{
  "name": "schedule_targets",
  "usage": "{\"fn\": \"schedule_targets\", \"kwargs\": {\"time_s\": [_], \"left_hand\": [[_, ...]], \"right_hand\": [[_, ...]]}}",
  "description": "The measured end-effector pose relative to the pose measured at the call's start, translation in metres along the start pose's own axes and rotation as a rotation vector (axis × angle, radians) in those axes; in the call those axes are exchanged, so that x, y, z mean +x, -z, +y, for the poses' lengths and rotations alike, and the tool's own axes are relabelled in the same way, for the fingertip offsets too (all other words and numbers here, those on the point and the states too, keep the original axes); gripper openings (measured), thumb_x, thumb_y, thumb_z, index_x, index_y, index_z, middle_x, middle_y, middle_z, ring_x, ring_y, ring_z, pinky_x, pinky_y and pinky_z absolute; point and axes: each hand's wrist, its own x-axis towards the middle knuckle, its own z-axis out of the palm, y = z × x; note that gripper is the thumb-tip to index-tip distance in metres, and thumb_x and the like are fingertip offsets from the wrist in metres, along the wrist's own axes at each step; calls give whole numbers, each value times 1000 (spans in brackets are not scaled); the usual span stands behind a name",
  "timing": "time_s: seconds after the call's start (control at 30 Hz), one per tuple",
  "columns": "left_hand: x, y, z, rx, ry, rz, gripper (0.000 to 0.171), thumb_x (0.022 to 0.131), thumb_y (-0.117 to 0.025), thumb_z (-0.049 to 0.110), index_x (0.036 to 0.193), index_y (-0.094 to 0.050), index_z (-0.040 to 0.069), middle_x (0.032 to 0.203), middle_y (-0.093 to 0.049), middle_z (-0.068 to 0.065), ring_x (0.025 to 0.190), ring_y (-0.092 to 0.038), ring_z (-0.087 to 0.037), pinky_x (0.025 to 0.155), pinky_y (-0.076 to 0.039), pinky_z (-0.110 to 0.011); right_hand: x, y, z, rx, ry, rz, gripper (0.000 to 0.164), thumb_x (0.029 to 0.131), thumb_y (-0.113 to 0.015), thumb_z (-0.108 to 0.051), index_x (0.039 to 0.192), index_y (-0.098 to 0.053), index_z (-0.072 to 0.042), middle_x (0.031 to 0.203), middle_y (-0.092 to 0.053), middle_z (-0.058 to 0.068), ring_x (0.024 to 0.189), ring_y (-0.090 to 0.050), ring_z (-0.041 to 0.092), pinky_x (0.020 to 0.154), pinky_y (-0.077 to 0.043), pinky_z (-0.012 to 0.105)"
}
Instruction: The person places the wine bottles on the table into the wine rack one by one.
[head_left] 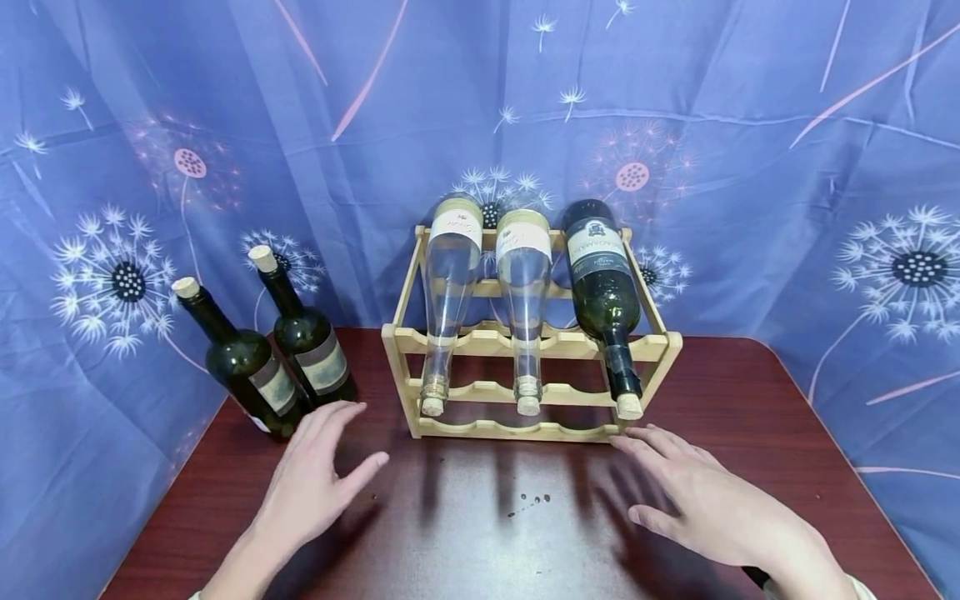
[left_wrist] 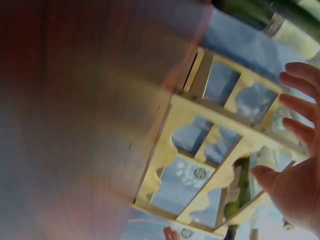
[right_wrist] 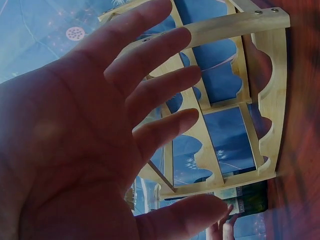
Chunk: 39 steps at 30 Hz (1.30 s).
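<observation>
My left hand (head_left: 313,471) hovers over the table left of the wooden wine rack (head_left: 517,429), its fingers spread and holding nothing. On the other side my right hand (head_left: 701,492) has its fingers extended near the rack's front right corner, with nothing in it. On the rack's top tier lie two clear bottles, the left one (head_left: 452,283) and the middle one (head_left: 525,287), plus a dark green wine bottle (head_left: 603,292) at the right. All three have their corked necks toward me. Both palms face inward; the right wrist view shows the right hand's fingers (right_wrist: 165,90) apart.
Two dark corked bottles stand upright at the left, one nearer (head_left: 255,375) and one farther back (head_left: 311,350). Blue dandelion-print cloth (head_left: 375,167) hangs behind and beside the dark red table (head_left: 750,417). Small dark specks (head_left: 536,500) lie in front of the rack.
</observation>
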Motion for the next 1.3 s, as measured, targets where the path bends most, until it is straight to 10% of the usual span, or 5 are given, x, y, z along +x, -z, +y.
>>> {"fn": "schedule_targets", "kwargs": {"time_s": [0.2, 0.6, 0.87, 1.3], "left_hand": [[3, 14, -19, -7, 91, 238, 64, 72, -82, 35, 125, -59, 8, 122, -55, -10, 114, -46, -31, 92, -33, -42], [17, 38, -43, 14, 68, 650, 84, 62, -82, 27, 131, -44, -2, 127, -40, -31, 118, -32, -47, 98, -22, -51], [22, 35, -81, 19, 117, 616, 104, 60, -86, 27, 144, -27, 3, 140, -32, -23, 130, -27, -35, 108, -21, -48], [33, 31, -97, -130, 466, 496, 114, 66, -88, 31, 152, -14, 26, 147, -33, -12, 131, -37, -31, 106, -29, -49]], "right_hand": [[0, 0, 0, 4, 6, -1, 72, 84, -69, -45, 145, -41, -20, 143, -39, -2, 133, -36, 23, 97, -37, 54], [0, 1, 0, 22, -5, -24, 72, 84, -69, -47, 146, -41, -22, 143, -39, -3, 133, -36, 24, 97, -36, 55], [1, -1, 1, 36, -10, -46, 71, 85, -67, -49, 145, -42, -20, 143, -40, -1, 133, -37, 24, 98, -35, 56], [1, -1, 2, 31, -6, -57, 72, 86, -62, -56, 145, -41, -21, 144, -39, -3, 134, -35, 22, 100, -35, 53]]}}
